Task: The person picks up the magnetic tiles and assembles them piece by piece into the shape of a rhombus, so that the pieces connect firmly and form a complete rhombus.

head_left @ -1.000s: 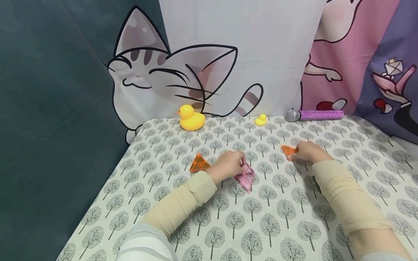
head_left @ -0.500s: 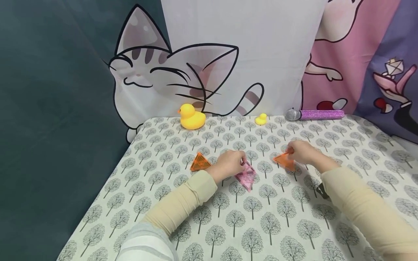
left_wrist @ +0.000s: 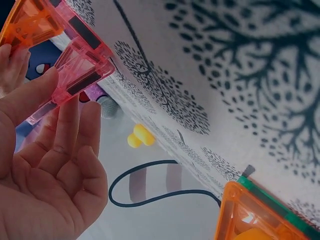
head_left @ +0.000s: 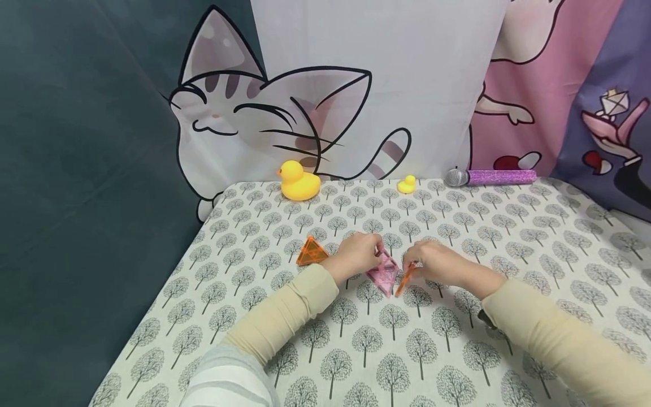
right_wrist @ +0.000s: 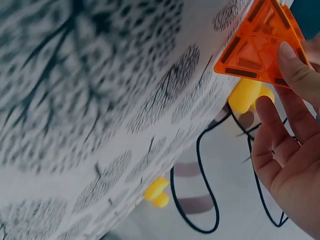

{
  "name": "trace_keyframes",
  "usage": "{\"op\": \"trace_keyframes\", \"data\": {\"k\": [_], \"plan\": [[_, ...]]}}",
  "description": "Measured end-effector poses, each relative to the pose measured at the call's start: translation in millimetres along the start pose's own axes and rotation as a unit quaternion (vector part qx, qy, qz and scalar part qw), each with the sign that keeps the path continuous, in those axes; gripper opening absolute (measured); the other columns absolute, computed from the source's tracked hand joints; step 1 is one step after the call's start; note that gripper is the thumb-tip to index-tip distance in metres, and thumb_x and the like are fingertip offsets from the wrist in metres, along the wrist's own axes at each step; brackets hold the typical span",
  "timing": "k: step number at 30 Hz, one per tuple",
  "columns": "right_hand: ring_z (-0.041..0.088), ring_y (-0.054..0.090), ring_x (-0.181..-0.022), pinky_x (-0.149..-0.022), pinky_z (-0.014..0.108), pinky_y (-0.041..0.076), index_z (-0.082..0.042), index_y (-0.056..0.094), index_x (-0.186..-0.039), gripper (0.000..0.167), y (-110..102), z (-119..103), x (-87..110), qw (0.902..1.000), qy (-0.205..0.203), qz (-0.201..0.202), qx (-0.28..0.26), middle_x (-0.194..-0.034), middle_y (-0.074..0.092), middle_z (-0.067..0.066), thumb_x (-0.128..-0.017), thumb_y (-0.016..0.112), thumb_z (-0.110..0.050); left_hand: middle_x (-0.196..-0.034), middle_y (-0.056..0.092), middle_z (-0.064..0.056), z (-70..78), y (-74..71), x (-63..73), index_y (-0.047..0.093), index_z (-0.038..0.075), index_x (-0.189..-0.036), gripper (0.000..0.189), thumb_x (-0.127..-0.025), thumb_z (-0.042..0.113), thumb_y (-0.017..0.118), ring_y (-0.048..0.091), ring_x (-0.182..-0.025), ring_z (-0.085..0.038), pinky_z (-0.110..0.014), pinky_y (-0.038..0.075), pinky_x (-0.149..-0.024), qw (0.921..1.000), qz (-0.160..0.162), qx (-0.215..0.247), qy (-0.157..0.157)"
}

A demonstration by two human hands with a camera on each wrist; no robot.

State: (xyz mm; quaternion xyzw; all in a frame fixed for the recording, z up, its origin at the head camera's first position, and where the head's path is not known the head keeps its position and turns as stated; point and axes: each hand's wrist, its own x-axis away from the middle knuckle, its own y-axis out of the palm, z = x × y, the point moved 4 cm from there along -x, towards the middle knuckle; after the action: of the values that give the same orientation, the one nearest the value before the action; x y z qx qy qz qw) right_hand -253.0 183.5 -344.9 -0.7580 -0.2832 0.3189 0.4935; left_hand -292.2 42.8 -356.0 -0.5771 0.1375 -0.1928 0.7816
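Between thumb and fingers, my left hand (head_left: pixel 360 252) pinches pink translucent magnetic tiles (head_left: pixel 385 276) near the middle of the table. They look like triangles set edge to edge. To their right, my right hand (head_left: pixel 432 262) pinches an orange triangular magnetic tile (head_left: pixel 404 281), seen nearly edge-on from the head. In the right wrist view the thumb lies across the face of this orange tile (right_wrist: pixel 255 52). The left wrist view has the orange tile (left_wrist: pixel 31 22) right beside the pink tiles (left_wrist: pixel 82 67); whether they touch, I cannot tell.
Left of my left hand stands an orange tile piece (head_left: pixel 311 252); the left wrist view shows a green edge (left_wrist: pixel 270 205) beside it. A big yellow duck (head_left: pixel 299 182), a small duck (head_left: pixel 407 185) and a purple microphone (head_left: pixel 490 178) line the back of the tree-patterned table (head_left: pixel 244 350).
My right hand has come left and nearer with the orange tile, from the right side to beside the pink tiles, and the tile has turned edge-on. My left hand stays in place.
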Motion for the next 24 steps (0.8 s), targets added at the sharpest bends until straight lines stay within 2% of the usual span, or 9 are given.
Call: {"op": "trace_keyframes", "data": {"k": [6,9,13,17,24], "plan": [[0.006,0.052,-0.072,-0.068,0.031,0.044,-0.018,0.063,-0.075,0.019,8,-5,-8.7,1.0,-0.005,-0.001,0.005,-0.076,0.059,-0.014,-0.061,0.075,-0.011,-0.066,0.054,0.009,1.4,1.5,-0.6,0.056,0.019,-0.078,0.017,-0.072,0.027,0.07,0.05,-0.062,-0.009,-0.023,0.039,-0.053,0.9999,-0.006,0.002,0.009],[0.009,0.054,-0.074,-0.068,0.031,0.045,-0.016,0.063,-0.08,0.022,9,-6,-10.2,0.9998,0.007,0.005,0.02,-0.08,0.058,-0.011,-0.062,0.075,-0.012,-0.066,0.054,0.009,2.3,0.9,0.1,0.056,0.019,-0.077,0.017,-0.072,0.027,0.07,0.05,-0.062,-0.009,-0.023,0.039,-0.054,0.9999,-0.011,0.002,0.011],[0.012,0.055,-0.079,-0.071,0.031,0.045,-0.012,0.059,-0.087,0.029,9,-5,-10.6,0.999,0.044,0.008,0.004,-0.085,0.058,-0.006,-0.063,0.075,-0.014,-0.066,0.054,0.009,3.3,-0.1,1.4,0.056,0.019,-0.078,0.017,-0.072,0.025,0.07,0.05,-0.062,-0.008,-0.023,0.039,-0.054,0.9998,-0.01,0.003,0.016],[0.012,0.055,-0.079,-0.07,0.031,0.045,-0.014,0.054,-0.093,0.035,10,-1,-10.8,0.9969,0.078,0.003,-0.01,-0.084,0.058,-0.007,-0.064,0.074,-0.015,-0.066,0.053,0.01,3.9,-0.4,2.0,0.056,0.018,-0.079,0.017,-0.071,0.023,0.071,0.049,-0.063,-0.008,-0.023,0.038,-0.055,0.9998,-0.006,0.002,0.021],[0.013,0.056,-0.079,-0.067,0.029,0.046,-0.017,0.051,-0.097,0.039,9,0,-12.4,0.9964,0.085,0.002,-0.002,-0.084,0.058,-0.005,-0.065,0.074,-0.016,-0.066,0.053,0.01,4.7,-0.3,2.0,0.057,0.017,-0.08,0.016,-0.07,0.015,0.069,0.049,-0.062,-0.008,-0.022,0.038,-0.052,0.9996,-0.005,0.005,0.026]]}}
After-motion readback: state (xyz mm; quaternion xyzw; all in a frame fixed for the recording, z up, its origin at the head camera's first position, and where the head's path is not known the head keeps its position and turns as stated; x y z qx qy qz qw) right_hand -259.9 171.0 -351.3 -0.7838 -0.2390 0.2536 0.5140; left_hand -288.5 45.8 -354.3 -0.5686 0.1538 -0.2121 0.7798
